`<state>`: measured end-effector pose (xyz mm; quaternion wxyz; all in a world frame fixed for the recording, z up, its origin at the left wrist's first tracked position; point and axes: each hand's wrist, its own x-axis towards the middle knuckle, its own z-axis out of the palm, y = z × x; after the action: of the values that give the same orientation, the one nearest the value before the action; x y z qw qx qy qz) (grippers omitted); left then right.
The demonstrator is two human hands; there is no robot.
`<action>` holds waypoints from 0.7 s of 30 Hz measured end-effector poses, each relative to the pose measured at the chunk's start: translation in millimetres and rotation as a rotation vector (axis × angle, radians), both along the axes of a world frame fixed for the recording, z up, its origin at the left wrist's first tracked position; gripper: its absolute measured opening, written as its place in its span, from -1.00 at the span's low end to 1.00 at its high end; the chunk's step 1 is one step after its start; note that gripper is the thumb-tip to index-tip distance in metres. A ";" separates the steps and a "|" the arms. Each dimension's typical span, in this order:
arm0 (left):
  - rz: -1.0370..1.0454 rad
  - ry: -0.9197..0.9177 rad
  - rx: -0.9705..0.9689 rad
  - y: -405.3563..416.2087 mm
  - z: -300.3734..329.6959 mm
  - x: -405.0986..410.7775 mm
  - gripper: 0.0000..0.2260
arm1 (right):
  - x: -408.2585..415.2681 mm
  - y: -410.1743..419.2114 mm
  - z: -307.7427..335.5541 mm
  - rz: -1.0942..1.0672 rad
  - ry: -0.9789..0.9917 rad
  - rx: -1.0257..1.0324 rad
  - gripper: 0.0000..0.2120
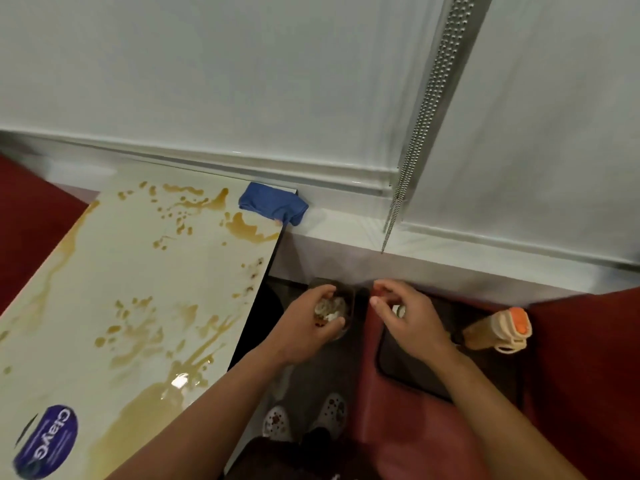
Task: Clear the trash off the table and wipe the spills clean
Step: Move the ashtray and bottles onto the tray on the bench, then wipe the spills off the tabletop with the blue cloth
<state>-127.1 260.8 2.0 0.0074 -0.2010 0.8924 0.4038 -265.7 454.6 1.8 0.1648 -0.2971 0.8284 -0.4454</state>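
The white table [114,278] on the left is covered with brown spills [145,407] and splashes. A folded blue cloth [272,202] lies on its far right corner. To the right of the table edge, my left hand [308,327] grips a wad of crumpled white and brown trash [329,311] just over a dark bin [350,295] on the floor. My right hand [405,317] hovers beside it over the bin's right side, its fingers loosely curled with nothing plainly held.
A spray bottle with an orange top [498,332] lies on a dark tray [415,375] on the red seat [581,375] at right. A white wall and a bead chain [415,150] stand behind. My white shoes [332,410] are below. A blue oval sticker [45,441] marks the table's near corner.
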 end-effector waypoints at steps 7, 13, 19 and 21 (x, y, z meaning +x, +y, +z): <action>0.175 0.009 0.002 -38.3 14.1 62.8 -0.50 | 48.6 -66.0 19.5 0.164 -0.126 -0.008 -0.75; 0.283 -0.012 -0.004 -81.2 15.4 116.2 -0.52 | 69.7 -114.0 39.2 0.346 -0.202 0.129 -0.66; 0.366 -0.025 0.036 -112.1 13.3 163.2 -0.53 | 94.7 -153.6 56.5 0.329 -0.190 0.132 -0.66; 0.404 -0.014 0.039 -121.5 9.6 172.6 -0.56 | 103.6 -163.6 63.5 0.319 -0.184 0.115 -0.69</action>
<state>45.4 139.3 11.6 -0.0634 -0.3786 0.8259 0.4130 -162.1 291.0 65.3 0.3249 -0.3728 0.7765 -0.3906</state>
